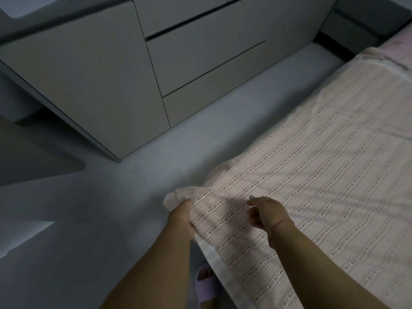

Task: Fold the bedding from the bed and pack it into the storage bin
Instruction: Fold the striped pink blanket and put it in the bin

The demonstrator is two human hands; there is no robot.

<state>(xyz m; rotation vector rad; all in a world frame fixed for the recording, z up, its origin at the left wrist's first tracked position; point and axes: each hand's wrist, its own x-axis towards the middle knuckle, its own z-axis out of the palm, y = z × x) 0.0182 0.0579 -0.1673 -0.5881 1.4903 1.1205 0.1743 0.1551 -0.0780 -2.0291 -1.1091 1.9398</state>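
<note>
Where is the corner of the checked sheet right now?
In the head view, the sheet corner sits low and centre, pinched by the left hand at the bed's near edge, with the right hand just beside it.

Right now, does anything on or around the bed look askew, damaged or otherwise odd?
Nothing stands out. The pink checked woven bed sheet lies spread with light wrinkles; the left hand grips its corner, and the right hand hovers above it.

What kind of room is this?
Most likely a bedroom. A pink checked sheet is spread over a bed, and pale cabinets with drawers stand on the grey floor beside it. The left hand grips the sheet's corner.
</note>
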